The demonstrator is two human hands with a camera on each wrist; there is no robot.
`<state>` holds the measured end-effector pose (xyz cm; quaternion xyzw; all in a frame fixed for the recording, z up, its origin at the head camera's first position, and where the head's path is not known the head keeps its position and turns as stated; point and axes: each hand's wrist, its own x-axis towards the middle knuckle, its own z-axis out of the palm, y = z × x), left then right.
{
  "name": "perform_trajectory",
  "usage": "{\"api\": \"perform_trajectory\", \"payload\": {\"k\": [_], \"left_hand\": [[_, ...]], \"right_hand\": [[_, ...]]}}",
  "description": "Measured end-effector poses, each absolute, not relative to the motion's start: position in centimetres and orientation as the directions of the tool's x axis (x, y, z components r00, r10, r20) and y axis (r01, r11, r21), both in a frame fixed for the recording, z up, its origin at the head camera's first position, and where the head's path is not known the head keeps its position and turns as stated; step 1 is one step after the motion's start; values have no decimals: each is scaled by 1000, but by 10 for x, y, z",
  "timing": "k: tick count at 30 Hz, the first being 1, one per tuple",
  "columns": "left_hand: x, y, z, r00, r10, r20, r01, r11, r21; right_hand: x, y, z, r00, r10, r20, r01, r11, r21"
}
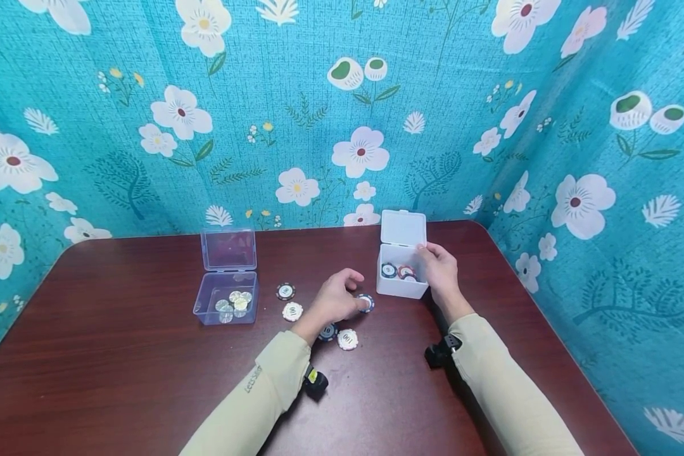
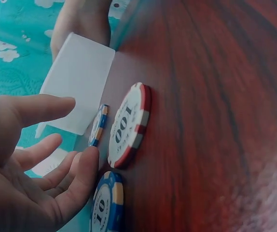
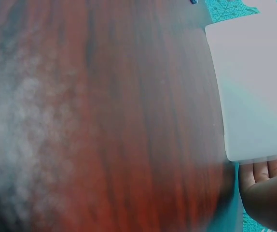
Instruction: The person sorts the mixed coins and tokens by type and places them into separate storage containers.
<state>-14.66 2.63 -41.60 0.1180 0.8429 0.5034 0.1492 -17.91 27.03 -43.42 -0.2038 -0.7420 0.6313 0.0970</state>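
My left hand [image 1: 339,297] reaches over the table with fingers spread and bent. Its fingertips are by a blue-edged poker chip [image 1: 367,303], and in the left wrist view a gap shows between thumb and fingers [image 2: 80,179]. Below lie a blue "10" chip [image 1: 327,331], partly behind the wrist, and a white "100" chip [image 1: 348,339]. With thumb at the rim, my right hand [image 1: 440,269] grips the right wall of a white lidded box [image 1: 401,288]; its fingers [image 3: 261,171] lie along the side. Several poker chips [image 1: 406,272] sit inside, partly hidden.
Left of my hands, a clear plastic box [image 1: 225,316] with its lid up holds several coins [image 1: 239,303]. Between it and my left hand lie a black-edged chip [image 1: 285,291] and another white "100" chip [image 1: 292,311]. A floral curtain [image 1: 302,126] hangs behind the brown table [image 1: 120,367].
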Motion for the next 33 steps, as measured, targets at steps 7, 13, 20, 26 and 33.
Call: {"api": "perform_trajectory", "payload": {"k": [7, 13, 20, 26, 33], "left_hand": [[-147, 28, -415, -925, 371, -85, 147, 554, 819], [-147, 27, -418, -916, 392, -82, 166, 560, 812], [-147, 27, -417, -900, 426, -91, 195, 581, 790], [-145, 28, -417, -902, 423, -87, 221, 625, 749], [-146, 29, -419, -907, 415, -73, 239, 650, 721]], "right_hand": [[-180, 271, -435, -899, 425, -107, 174, 122, -977], [-180, 271, -435, -902, 416, -116, 179, 117, -977], [-179, 271, -435, -900, 423, -109, 175, 121, -977], [-178, 271, -433, -903, 413, -122, 187, 121, -975], [-178, 270, -433, -905, 409, -119, 184, 123, -975]]}}
